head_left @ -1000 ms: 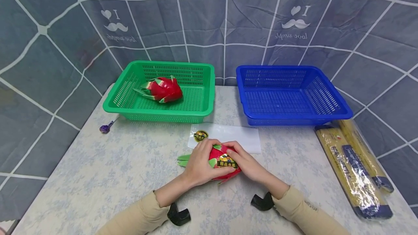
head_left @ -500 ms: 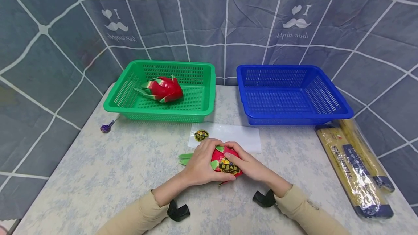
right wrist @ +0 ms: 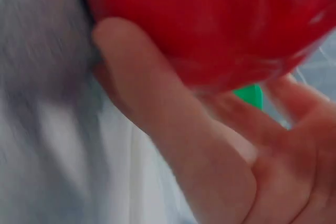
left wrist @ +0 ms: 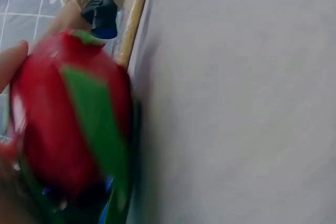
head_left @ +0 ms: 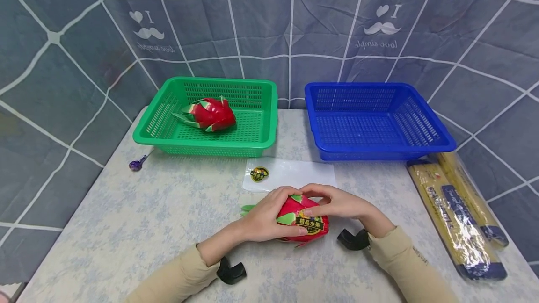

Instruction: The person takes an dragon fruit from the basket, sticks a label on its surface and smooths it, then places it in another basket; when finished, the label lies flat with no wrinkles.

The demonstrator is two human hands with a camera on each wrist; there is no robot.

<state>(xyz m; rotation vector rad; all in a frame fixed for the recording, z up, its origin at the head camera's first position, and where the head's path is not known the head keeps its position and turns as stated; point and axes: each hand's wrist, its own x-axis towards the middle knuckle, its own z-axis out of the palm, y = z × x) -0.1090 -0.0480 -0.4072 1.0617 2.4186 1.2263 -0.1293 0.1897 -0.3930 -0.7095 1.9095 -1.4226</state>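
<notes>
Both hands are closing around a red dragon fruit point(head_left: 301, 216) near the middle of the table's front edge. The left hand point(head_left: 263, 216) is cupping its left side with fingers curled over the top and the thumb running along the near side. The right hand point(head_left: 343, 205) is coming in from the right, fingers bent over the top of the fruit and fingertips pressing just above the black-and-gold sticker point(head_left: 310, 222) on its skin. The fruit is resting on or just above the flowered tablecloth point(head_left: 139, 219); from here I cannot tell which.

Just behind the hands a clear sticker sheet point(head_left: 290, 174) is lying flat, one round label on its left end. Toward the far left corner a green basket point(head_left: 252, 143) is holding a second dragon fruit point(head_left: 209, 114), and toward the far right corner a blue basket point(head_left: 381, 153) is standing. Two spaghetti packs point(head_left: 456, 219) are lying along the right edge, and a small purple thing point(head_left: 135, 165) is sitting near the left edge.

The risk I see is the sticker: the skin is waxy and ridged by green scales, so a corner could be lifting or creasing if the fingertips drag across it. The round fruit could also be rolling out from under a loosened left-hand grip.
</notes>
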